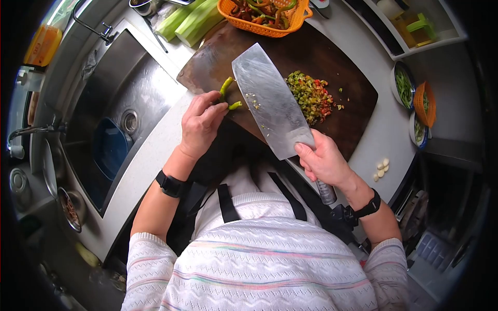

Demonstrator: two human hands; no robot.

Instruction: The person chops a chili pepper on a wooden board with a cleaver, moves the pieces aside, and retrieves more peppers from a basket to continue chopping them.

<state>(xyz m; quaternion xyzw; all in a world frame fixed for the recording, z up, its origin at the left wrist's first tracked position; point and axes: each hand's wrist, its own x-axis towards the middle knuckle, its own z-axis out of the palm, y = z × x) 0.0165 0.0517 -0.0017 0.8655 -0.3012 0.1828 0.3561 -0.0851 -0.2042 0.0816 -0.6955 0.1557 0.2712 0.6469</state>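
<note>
My right hand is wrapped round the handle end of a broad cleaver, thumb on the blade. The blade is tilted over the near part of a dark wooden cutting board, with small chopped bits stuck to its face. Beside the blade, a heap of chopped green and red peppers lies on the board. My left hand is closed at the board's left edge, fingers pinched on green chili peppers whose ends stick out past the fingertips. How much of them lies inside the fingers is hidden.
An orange basket of red and green peppers stands at the back, beside pale green stalks. At left is a steel sink holding a blue basin. Garlic cloves and bowls of cut greens sit at right.
</note>
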